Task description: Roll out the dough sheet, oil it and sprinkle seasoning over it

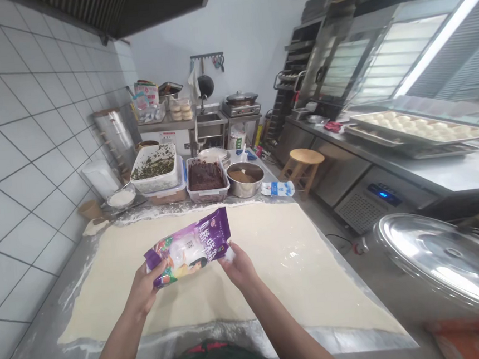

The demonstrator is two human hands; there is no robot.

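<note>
A glossy purple plastic packet with white lettering and printed food pictures (189, 251) is held in the air over a broad, flat sheet of pale cream dough (106, 280), its right end tilted higher than its left. The left hand (143, 288) pinches the packet's lower left end, thumb laid across the printed front. The right hand (239, 266) closes its fingers at the lower right corner, where a small white piece (230, 254) shows beside the fingertips; whether it belongs to the packet is too unclear to tell.

The dough covers most of a metal surface (41, 336) streaked with white powder along the margins, and a wet-looking shine lies on its right half. Along the far edge, from left to right, stand a small shallow bowl (125, 205) of white powder, a white rectangular tub (154, 184) of chopped greens, a clear plastic tub (209, 195) of dark brown filling and a round steel bowl (246, 189) of brown powder. Next to the steel bowl lies a blue-and-white soft packet (279, 189). Beyond, to the right, stands a round-topped wooden stool (307, 156).
</note>
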